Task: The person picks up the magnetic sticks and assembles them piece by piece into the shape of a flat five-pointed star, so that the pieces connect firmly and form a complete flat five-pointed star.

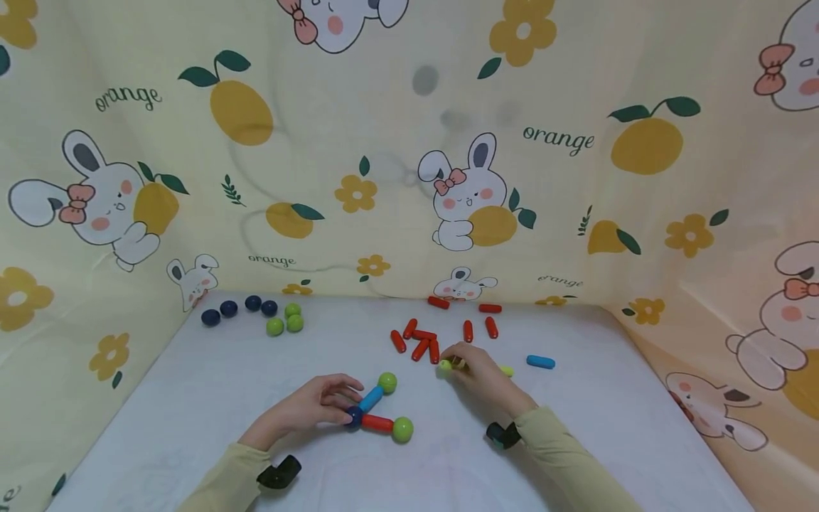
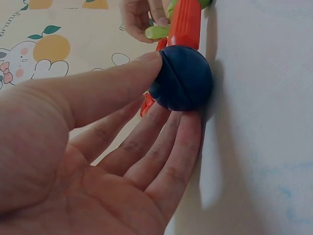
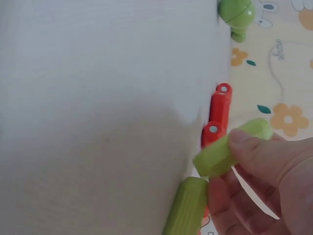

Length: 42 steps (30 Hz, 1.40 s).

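Observation:
In the head view my left hand (image 1: pixel 313 405) pinches a navy ball (image 2: pixel 183 78) between thumb and fingers. From that ball a blue rod (image 1: pixel 370 400) and a red rod (image 1: pixel 377 423) spread in a V. Each rod ends in a green ball, one farther back (image 1: pixel 387 382) and one nearer (image 1: pixel 402 429); the joined piece is low at the table. My right hand (image 1: pixel 480 377) holds a light green rod (image 3: pixel 232 147) between thumb and fingers, tilted, just off the table. Beside that hand lies a second light green rod (image 3: pixel 188 208).
Several loose red rods (image 1: pixel 424 334) lie beyond my right hand. A loose blue rod (image 1: pixel 540 362) is to its right. Navy balls (image 1: pixel 253 304) and green balls (image 1: pixel 275 326) sit at the back left of the white table (image 1: pixel 192 398). A printed cloth (image 1: pixel 384 142) rises behind.

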Available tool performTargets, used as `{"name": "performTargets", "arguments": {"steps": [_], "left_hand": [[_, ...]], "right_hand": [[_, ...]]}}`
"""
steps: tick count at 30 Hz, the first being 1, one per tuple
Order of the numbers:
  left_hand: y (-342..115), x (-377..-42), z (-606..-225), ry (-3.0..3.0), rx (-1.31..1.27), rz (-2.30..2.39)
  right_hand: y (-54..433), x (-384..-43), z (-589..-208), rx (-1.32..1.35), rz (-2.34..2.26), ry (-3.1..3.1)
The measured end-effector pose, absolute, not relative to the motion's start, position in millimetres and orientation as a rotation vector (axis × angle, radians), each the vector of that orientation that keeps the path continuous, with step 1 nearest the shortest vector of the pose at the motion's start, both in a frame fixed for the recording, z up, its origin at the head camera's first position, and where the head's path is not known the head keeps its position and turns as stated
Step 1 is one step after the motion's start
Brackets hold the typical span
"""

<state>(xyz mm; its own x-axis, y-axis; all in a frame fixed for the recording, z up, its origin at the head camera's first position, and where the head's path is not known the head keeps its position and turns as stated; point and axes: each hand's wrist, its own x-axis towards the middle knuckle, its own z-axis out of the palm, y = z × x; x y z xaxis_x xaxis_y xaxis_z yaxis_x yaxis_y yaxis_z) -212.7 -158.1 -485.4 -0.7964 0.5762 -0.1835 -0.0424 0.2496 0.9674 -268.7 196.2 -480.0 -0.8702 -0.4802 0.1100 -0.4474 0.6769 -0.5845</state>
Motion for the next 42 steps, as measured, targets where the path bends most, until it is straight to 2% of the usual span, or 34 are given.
{"name": "performTargets", "arguments": {"steps": [8,13,21,31,42], "left_hand": [[-160,-212,-485,2.019,0.472,1.581],[-161,-212,-487,2.022,0.483,1.58],[-161,-211,-487,2.011,0.483,1.584],[-160,-211,-485,2.012,0.479,1.588],[-158,-211,-480,2.001,0.49,1.575]], "right_hand": [[196,-271,-476,-0.798,-1.125,2.776],[189,-273,-473,-0.915,-1.213,2.708],[163,-273,-474,-1.137,-0.987,2.616],[135,-274,-479,-1.082,-0.84,2.631],[128,-271,-483,-1.039,-0.831,2.661]]}}
